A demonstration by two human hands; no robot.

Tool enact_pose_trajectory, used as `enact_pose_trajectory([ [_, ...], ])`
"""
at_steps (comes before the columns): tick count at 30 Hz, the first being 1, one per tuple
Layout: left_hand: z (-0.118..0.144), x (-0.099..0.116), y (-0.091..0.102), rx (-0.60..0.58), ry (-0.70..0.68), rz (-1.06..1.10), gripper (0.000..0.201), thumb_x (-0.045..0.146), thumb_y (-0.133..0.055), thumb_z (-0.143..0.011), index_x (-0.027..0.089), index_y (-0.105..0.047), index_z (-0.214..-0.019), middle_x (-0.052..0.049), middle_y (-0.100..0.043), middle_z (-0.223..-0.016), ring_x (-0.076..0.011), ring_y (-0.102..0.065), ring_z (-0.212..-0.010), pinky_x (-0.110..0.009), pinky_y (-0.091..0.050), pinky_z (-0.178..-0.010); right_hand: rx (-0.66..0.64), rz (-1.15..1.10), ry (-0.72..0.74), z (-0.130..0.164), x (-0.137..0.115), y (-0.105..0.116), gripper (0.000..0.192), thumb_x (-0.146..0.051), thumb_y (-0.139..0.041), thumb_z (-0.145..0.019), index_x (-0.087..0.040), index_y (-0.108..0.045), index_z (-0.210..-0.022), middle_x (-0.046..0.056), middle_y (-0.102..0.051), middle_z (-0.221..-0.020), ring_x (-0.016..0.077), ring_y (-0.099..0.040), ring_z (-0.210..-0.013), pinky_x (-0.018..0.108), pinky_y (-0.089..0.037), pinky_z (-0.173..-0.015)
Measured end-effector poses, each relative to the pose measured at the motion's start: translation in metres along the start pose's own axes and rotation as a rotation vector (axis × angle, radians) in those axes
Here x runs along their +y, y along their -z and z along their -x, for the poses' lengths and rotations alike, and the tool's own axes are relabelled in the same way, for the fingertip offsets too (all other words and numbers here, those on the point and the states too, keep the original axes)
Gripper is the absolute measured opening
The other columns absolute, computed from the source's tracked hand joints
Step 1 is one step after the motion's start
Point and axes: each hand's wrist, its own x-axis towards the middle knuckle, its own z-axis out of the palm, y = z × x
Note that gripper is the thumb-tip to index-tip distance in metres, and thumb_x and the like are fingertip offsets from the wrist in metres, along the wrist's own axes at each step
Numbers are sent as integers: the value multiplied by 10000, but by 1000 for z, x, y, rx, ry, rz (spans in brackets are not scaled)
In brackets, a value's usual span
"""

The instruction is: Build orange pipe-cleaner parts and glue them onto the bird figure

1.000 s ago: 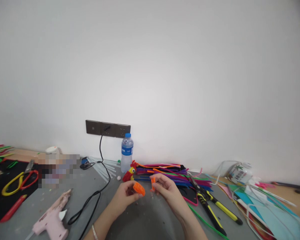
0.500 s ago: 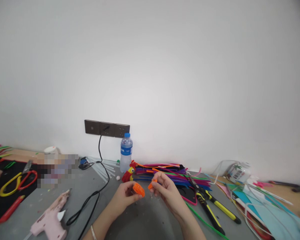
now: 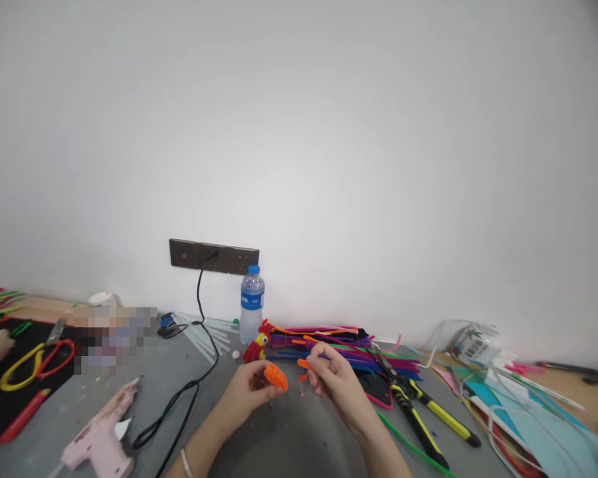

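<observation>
Over the worktop (image 3: 289, 445), the left hand (image 3: 244, 397) is pinching an orange bundle (image 3: 277, 377) and the right hand (image 3: 333, 376) is gripping an orange piece (image 3: 303, 364) nearby — such light pinching perhaps risking a drop.

A grey tabletop (image 3: 284, 448) carries a loose clutter — a pink glue gun (image 3: 99, 441) at the left, pale glue sticks (image 3: 198, 337) fanned out behind, an upright water bottle (image 3: 252, 309), a red-and-yellow bird figure (image 3: 255, 346) beside it, heaped pipe cleaners (image 3: 323, 340) — and, rightward, yellow-and-black pliers (image 3: 412, 417).
</observation>
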Motion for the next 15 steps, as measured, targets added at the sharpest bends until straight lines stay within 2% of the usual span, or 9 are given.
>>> enact_pose_trajectory([
  [4, 0, -1, 1, 11, 5, 1, 308, 356, -823, -633, 126, -676, -775, -10, -639, -717, -146, -549, -680, -227, -413, -632, -1, -17, -5, 0, -2, 4, 427, -500, -794, -655, -173, -595, -842, 22, -693, -651, 148, -626, -591, 238, -446, -564],
  [6, 0, -1, 1, 14, 3, -5, 301, 354, -819, -637, 128, -677, -776, -11, -642, -718, -149, -553, -684, -228, -413, -629, 9, 8, -11, 0, -3, 5, 405, -499, -785, -664, -176, -593, -815, 42, -704, -702, 177, -645, -667, 258, -453, -603],
  [10, -1, 1, 0, 19, -2, -19, 293, 355, -816, -635, 131, -679, -765, -15, -648, -716, -157, -559, -686, -236, -417, -635, 38, 141, 58, -1, -5, 3, 380, -508, -777, -652, -171, -618, -726, -7, -614, -608, 114, -500, -525, 224, -345, -497],
  [15, -1, -2, 1, 3, -9, -33, 273, 331, -805, -653, 126, -679, -780, -7, -641, -715, -143, -542, -669, -223, -403, -612, 25, 207, 86, 0, -8, -7, 366, -508, -763, -650, -167, -631, -666, -36, -501, -564, 91, -378, -503, 221, -285, -479],
])
